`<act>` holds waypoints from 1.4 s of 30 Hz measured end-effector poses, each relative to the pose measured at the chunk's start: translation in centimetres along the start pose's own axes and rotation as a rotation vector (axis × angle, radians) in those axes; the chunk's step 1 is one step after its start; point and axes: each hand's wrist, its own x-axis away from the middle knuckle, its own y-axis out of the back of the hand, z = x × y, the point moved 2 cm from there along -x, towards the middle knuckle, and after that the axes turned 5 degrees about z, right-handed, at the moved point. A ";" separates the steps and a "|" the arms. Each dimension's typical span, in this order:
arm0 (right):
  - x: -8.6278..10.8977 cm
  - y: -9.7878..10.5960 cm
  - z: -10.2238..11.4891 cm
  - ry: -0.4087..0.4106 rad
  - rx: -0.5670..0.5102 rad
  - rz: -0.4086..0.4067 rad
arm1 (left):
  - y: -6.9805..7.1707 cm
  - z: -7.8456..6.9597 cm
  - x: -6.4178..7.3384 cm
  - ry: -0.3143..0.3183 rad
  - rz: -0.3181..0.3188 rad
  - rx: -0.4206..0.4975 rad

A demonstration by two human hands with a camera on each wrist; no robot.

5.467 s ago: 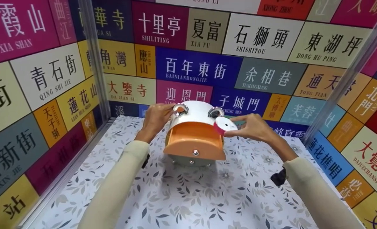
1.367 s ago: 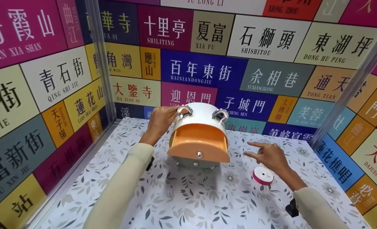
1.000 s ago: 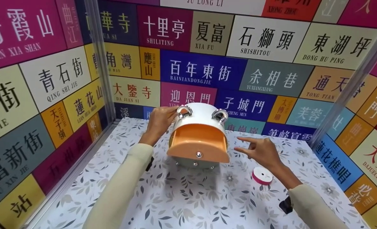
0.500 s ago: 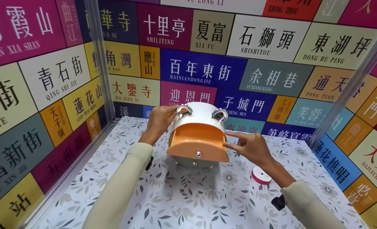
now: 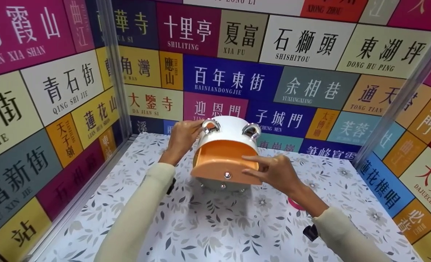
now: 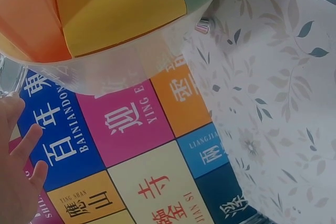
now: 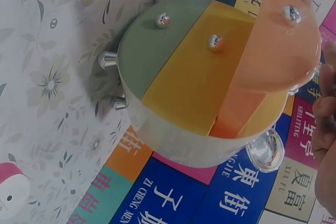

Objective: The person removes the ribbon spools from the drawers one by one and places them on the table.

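A small round storage box [image 5: 229,128] with a white shell, silver ears and round knobs stands on the table. Its orange top drawer [image 5: 210,171] is pulled out; the yellow drawer [image 7: 184,77] and green drawer [image 7: 152,45] below are closed. My left hand [image 5: 181,140] holds the box by its left silver ear [image 5: 210,125]. At the drawer's right front corner is my right hand [image 5: 279,173], thumb and index finger apart; contact with the drawer cannot be made out. A white ribbon spool with a pink edge [image 7: 13,190] lies to the right, mostly hidden by my right wrist in the head view.
The table [image 5: 201,233] wears a white leaf-patterned cover. Colourful sign-printed panels [image 5: 226,78] rise behind and on both sides, with clear corner strips between them.
The ribbon spool went from my right hand onto the table. Since then, my right hand has moved left to the orange drawer's front. My left hand has stayed at the ear.
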 end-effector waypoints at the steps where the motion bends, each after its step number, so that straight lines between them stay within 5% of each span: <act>1: 0.0 -0.2 0.2 0.011 -0.002 -0.001 | 0.0 0.0 0.0 0.000 0.001 -0.002; 14: 0.2 -2.7 1.8 0.157 0.098 -0.019 | -0.2 -0.3 0.0 0.001 0.006 0.005; 22: 0.7 -4.3 2.0 0.157 0.144 -0.008 | -0.3 -0.3 0.1 -0.001 0.007 0.005; 35: 0.2 -5.1 2.3 0.211 0.233 -0.118 | 0.1 -0.1 0.1 -0.005 -0.012 0.023; 42: 0.0 -5.2 1.5 0.144 0.207 -0.108 | 0.1 0.0 0.1 0.002 -0.004 0.021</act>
